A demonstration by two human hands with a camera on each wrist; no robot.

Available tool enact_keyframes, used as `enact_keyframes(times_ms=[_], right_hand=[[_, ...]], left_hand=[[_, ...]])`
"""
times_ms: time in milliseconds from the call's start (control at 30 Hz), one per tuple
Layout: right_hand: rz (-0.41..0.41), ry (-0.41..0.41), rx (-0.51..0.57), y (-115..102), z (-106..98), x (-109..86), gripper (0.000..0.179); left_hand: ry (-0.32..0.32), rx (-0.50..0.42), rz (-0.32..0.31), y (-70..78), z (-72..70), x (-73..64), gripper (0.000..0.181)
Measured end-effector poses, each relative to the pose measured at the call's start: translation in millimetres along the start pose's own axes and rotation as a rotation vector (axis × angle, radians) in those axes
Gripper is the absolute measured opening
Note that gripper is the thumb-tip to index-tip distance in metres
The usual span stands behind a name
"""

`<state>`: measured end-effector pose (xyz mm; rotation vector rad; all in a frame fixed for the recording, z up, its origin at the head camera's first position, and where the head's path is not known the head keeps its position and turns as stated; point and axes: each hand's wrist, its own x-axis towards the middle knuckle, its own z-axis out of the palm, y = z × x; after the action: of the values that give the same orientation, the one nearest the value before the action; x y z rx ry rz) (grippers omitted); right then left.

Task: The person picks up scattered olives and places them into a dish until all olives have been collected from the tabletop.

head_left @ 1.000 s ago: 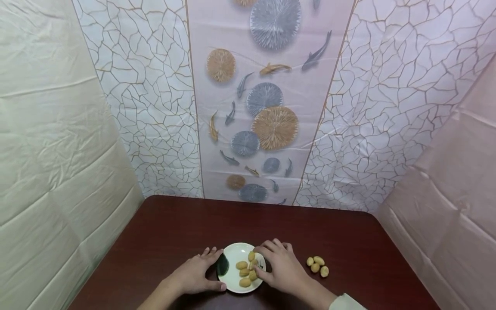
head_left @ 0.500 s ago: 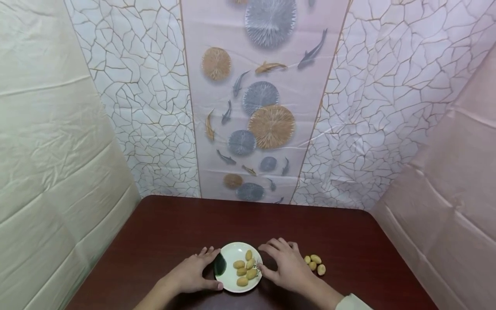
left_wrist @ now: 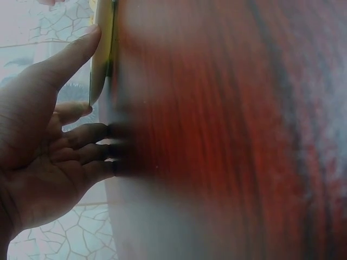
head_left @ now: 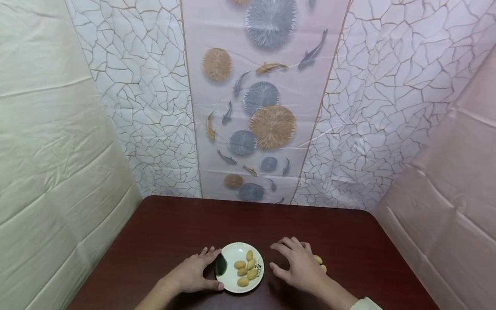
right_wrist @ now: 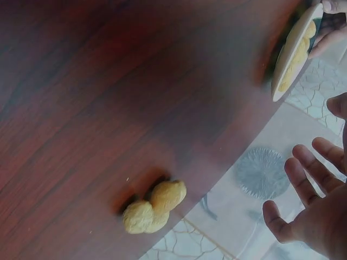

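In the head view I see the plate [head_left: 229, 255] on the dark red table [head_left: 186, 228], near the bottom middle, bearing 6 yellow oval pieces [head_left: 242, 272]. The left hand [head_left: 191, 273] touches its rim with thumb and finger, straight rather than wrapped round it. The right hand [head_left: 302, 267] is released, holding nothing, its fingers parted; it partly hides the loose pieces [head_left: 318, 259], of which I see 2. 1 second ago it was over the plate, fingers at the pieces; now it stands clear of the rim, nearer the loose group.

In the left wrist view I find the thumb and a fingertip at the plate's edge. I judge light, even contact best: enough to prevent sliding, never enough to tip it.

In the right wrist view I make out 3 loose pieces, touching. I'd keep those fingers low and relaxed and any pinch gentle, since rounded pieces probably roll.
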<state>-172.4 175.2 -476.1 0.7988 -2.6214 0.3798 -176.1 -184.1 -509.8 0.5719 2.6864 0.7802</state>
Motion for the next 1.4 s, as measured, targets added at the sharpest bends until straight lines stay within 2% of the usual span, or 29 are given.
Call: enact_keyframes(times_ms=[300,867,1033,1400], right_hand=[[0.027,0.035,-0.056,13,-11,1.7,0.037],[0.071,0.039,-0.089,32,-13,-16.6,0.039],[0.081,0.006,-0.081,38,-13,-22.0,0.041],[0.171,-0.097,-0.086,56,-7,-36.9,0.042]], left_hand=[[0.038,0.007,0.016,0.8,-7.9,-2.5,0.110],[0.016,-0.009,-0.006,1.9,-2.5,-0.3,0.109],[0.015,-0.007,-0.004,1.1,-1.5,-1.0,0.108],[-0.008,-0.014,-0.017,0.8,0.3,0.5,0.107]])
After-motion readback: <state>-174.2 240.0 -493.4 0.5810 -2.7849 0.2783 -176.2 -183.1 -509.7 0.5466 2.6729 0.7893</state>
